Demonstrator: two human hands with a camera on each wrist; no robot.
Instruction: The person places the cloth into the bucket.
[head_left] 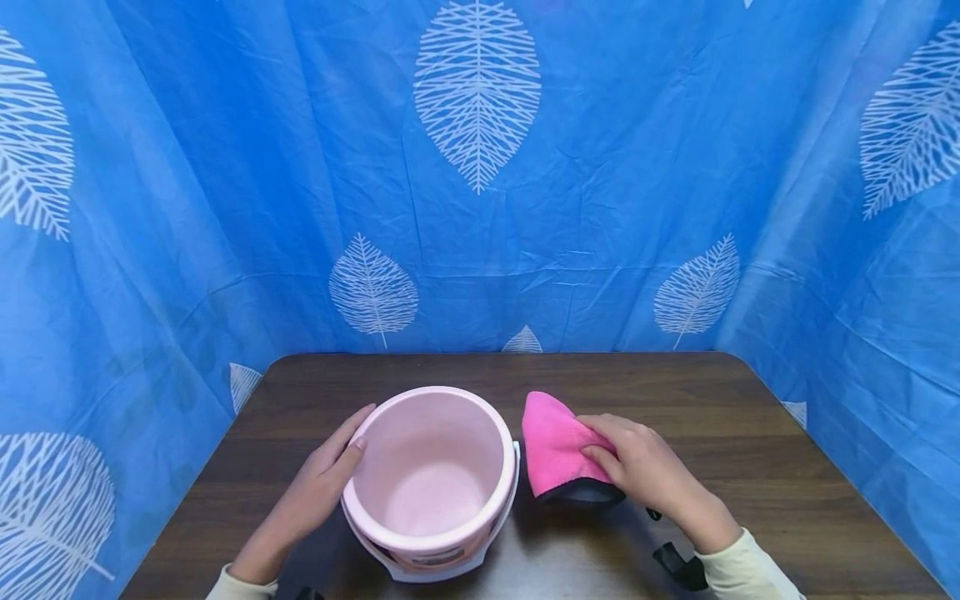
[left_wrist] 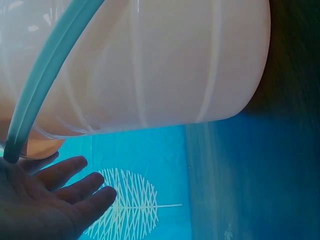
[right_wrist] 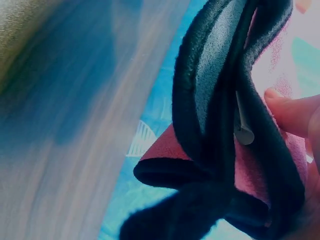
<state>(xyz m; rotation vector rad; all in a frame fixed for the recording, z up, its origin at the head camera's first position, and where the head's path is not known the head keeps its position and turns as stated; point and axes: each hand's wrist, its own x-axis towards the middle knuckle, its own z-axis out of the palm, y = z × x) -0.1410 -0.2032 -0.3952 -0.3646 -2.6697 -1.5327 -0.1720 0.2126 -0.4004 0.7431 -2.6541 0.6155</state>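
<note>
Round pale-pink plastic bucket (head_left: 433, 454): upright, near side, left of centre.
Left hand (head_left: 324, 482): loose, straight fingers against its left rim, probably steadying it.
Right hand (head_left: 647, 460): pinches a black-edged, bright-pink fabric piece (head_left: 557, 446) just right of the bucket, apparently to hold it raised.
Dark brown wooden table (head_left: 738, 450): extends past both, far and right; narrow gap between them.

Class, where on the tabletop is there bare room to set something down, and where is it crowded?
The tabletop is bare between the left hand and the left edge, and between the right hand and the right edge. The middle is crowded, with little room between the bucket and pink cloth.
</note>
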